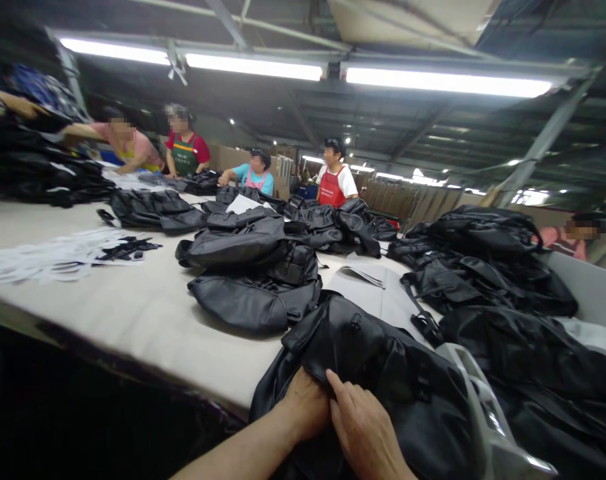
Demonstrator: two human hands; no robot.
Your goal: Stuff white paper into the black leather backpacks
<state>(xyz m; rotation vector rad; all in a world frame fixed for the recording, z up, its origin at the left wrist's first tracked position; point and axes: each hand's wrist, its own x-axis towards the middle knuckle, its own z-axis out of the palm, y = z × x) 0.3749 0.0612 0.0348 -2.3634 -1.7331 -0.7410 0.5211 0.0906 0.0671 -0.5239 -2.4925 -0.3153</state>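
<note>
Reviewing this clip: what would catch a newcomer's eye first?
Probably the large black bag front and centre, with the left hand partly hidden in its folds and the right hand against it. Beyond it, more black bags crowd the pale table. Bright tube lights stretch overhead, above a co-worker in a red apron.

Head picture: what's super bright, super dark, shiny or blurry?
In the head view, the overhead lights glare white and the area below the table is nearly black; also in the head view, the nearest black bag shows soft sheen, and the white strips look blurry.
</note>
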